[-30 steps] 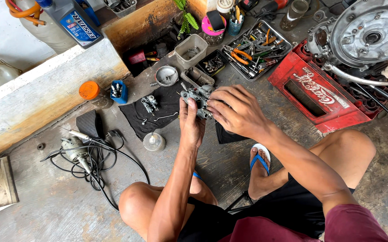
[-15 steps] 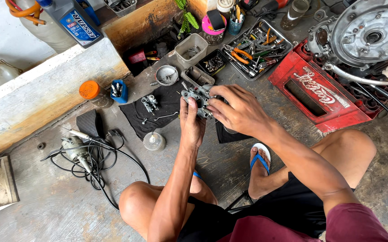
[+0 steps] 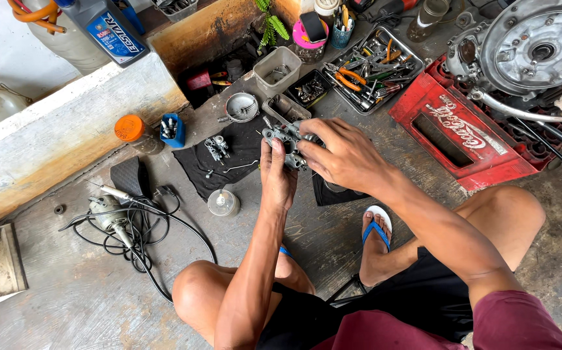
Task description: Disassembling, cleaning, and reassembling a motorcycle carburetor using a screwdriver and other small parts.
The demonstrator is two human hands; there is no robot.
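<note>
- Left hand [image 3: 278,176] and right hand [image 3: 340,155]: both pinching a knobbly grey metal carburetor [image 3: 288,142], raised above the black cloth [image 3: 229,159].
- Red crate [image 3: 462,133] close right; bare concrete floor [image 3: 67,291] left.

Metal part [image 3: 288,144] half hidden behind both hands; engine casing [image 3: 532,48] cut by top-right edge; tray tools [image 3: 365,68] too small to tell.

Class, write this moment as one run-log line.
left hand: holds metal carburetor part | right hand: grips same part | below: black cloth | nearby: tool tray
</note>
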